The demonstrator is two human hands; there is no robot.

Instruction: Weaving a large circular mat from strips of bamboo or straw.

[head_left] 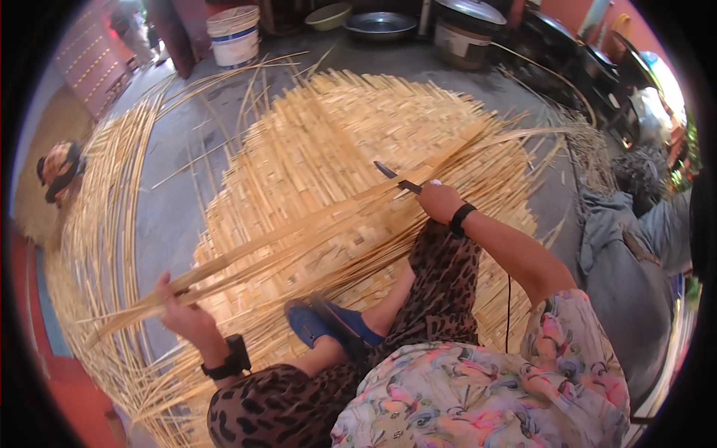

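A long, flat straw-coloured bamboo strip point(299, 232) stretches slantwise from the lower left up to the right, above a woven mat point(336, 142). Near its lower left end, my left hand point(187, 315) is closed around the strip. My right hand point(441, 200) grips a knife point(396, 178) whose dark, slightly curved blade points up and to the left. The blade crosses the strip, but whether it cuts into it I cannot tell. My fingers hide the knife's handle. More loose strips point(381, 250) lie below the held one, over the mat's near part.
Long strips point(112, 201) lie in a curved bundle at the left. A white bucket point(234, 37), a metal basin point(381, 26) and a lidded pot point(468, 33) stand along the back. Grey cloth point(624, 276) is heaped at the right. My feet in blue shoes point(328, 321) rest on the mat.
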